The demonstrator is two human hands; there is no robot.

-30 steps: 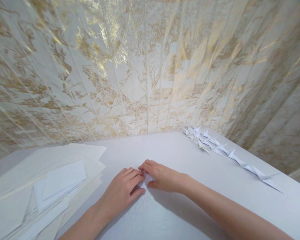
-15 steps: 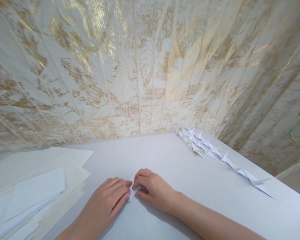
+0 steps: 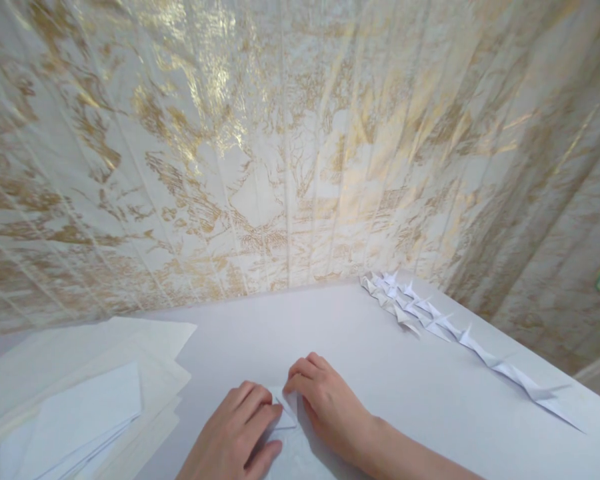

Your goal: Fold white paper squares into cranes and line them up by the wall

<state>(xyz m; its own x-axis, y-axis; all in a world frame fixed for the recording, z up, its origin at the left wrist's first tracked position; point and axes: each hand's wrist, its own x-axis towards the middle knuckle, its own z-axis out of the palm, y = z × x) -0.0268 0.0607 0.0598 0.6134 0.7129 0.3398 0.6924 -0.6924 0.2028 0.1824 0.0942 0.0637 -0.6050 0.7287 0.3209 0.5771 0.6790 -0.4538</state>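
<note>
1. White folded paper (image 3: 289, 419) lies low on the pale table (image 3: 260, 340), between your two hands.
2. Your left hand (image 3: 233, 430) is loosely spread, fingers over the paper's left side, thumb apart from them.
3. Your right hand (image 3: 327, 403) curls its fingertips against the paper's upper right; you cannot tell whether they pinch it.
4. Pointed paper figures (image 3: 437, 327) line the table to your right; stacked sheets (image 3: 90, 413) lie left.

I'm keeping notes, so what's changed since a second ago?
Left hand and right hand have drawn slightly back from the far edge of the table; more of the folded paper shows between them. Both still touch it. The sheets on the left and folded shapes on the right stay put.
</note>
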